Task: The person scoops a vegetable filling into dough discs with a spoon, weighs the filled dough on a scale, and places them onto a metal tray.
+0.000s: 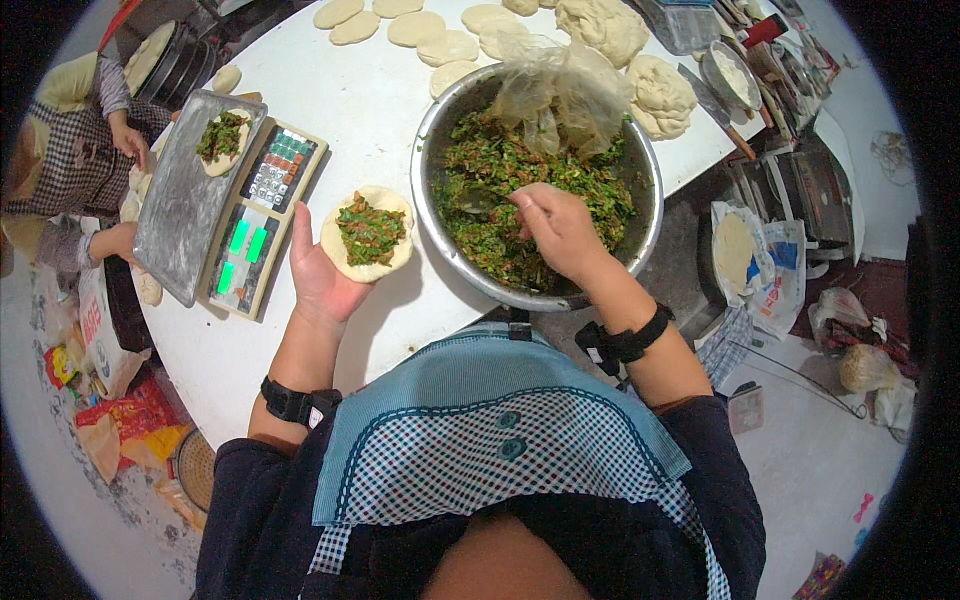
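Note:
On the palm and fingers of my left hand [322,277] rests a round dough wrapper [401,253], with a mound of chopped green and brown filling [367,231] at its middle. My right hand [559,229] is over a large steel bowl [424,217] of the same filling, its fingers curled. A metal spoon [474,201] shows in the filling just left of those fingers; its handle is mostly hidden by the hand. A crumpled clear plastic bag [562,97] hangs over the bowl's far rim.
Left stands a digital scale [259,217]; its metal tray [180,202] carries a filled wrapper [223,142]. Flat dough rounds [416,28] and dough lumps [660,97] lie beyond the bowl. A knife [712,105] rests at right. Another person's hand [129,142] is at far left.

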Available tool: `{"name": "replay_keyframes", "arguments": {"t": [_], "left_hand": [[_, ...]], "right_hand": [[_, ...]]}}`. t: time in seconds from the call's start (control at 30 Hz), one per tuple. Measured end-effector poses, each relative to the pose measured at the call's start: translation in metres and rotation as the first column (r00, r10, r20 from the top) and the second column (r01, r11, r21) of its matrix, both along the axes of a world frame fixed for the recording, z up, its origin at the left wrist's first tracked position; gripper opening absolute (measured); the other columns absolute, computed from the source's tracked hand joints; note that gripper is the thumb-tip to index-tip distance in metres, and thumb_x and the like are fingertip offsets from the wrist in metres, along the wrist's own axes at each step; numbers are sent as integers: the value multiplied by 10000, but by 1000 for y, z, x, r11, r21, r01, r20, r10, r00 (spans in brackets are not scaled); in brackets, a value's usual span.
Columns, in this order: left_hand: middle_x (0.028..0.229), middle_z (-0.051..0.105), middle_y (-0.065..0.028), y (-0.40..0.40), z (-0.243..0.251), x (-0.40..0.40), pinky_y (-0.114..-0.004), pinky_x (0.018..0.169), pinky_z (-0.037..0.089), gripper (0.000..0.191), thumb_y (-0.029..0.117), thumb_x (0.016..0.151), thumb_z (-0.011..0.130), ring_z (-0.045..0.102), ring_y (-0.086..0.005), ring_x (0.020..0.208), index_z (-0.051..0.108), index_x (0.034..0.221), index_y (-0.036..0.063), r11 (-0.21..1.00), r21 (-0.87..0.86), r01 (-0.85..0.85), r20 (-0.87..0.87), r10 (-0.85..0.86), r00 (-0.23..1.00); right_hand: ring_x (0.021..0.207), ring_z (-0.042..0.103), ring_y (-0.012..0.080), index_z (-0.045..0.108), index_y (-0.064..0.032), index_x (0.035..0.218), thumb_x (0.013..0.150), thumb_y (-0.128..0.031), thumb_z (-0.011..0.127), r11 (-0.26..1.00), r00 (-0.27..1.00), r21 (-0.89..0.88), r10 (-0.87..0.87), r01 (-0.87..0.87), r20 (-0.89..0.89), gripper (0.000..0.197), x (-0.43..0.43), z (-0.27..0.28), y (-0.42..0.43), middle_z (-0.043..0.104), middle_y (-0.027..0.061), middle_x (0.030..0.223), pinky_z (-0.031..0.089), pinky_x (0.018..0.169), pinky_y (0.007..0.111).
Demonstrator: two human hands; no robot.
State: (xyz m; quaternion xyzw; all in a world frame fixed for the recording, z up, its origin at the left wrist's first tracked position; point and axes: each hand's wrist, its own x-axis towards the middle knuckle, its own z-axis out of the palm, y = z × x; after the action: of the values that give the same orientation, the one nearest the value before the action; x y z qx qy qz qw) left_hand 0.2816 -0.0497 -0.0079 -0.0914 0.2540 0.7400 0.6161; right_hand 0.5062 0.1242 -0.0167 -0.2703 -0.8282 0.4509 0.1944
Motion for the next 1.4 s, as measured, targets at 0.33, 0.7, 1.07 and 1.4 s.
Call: {"name": "replay_keyframes", "arguments": {"t": [0.33, 0.7, 1.07, 1.4], "left_hand": [[1335, 393, -218, 7, 3, 4, -487, 1028, 318, 799, 624, 848, 398, 406, -371, 1219, 340, 1327, -12, 1000, 10, 13, 28, -13, 1000], [1323, 394, -241, 1, -1, 3, -486, 1018, 331, 813, 630, 849, 387, 414, -384, 1207, 331, 1326, -26, 1000, -1, -13, -9, 13, 1000], [1322, 404, -223, 1, 0, 3, -475, 1019, 333, 809, 639, 843, 386, 418, -362, 1209, 349, 1322, -12, 998, -60, -13, -25, 12, 1000], [1322, 407, -218, 3, -4, 7, -479, 1021, 329, 801, 633, 844, 398, 413, -361, 1212, 346, 1324, -6, 999, -26, 20, 12, -20, 1000]], "right_hand": [[544, 593, 209, 531, 20, 857, 922, -145, 443, 949, 975, -257, -209, 184, -73, 198, -31, -21, -1, 537, 129, 661, 456, 522, 326], [589, 590, 166, 567, 33, 918, 919, -165, 428, 896, 984, -411, -177, 168, 17, 242, -7, 1, -18, 591, 105, 729, 477, 582, 300], [591, 581, 143, 562, 35, 967, 939, -145, 431, 981, 986, -93, -168, 168, 9, 224, 28, 15, -7, 564, 80, 739, 465, 574, 275], [554, 574, 167, 557, 32, 912, 926, -154, 409, 935, 994, -338, -99, 106, 38, 238, 25, 10, -38, 578, 128, 736, 469, 546, 300]]}}
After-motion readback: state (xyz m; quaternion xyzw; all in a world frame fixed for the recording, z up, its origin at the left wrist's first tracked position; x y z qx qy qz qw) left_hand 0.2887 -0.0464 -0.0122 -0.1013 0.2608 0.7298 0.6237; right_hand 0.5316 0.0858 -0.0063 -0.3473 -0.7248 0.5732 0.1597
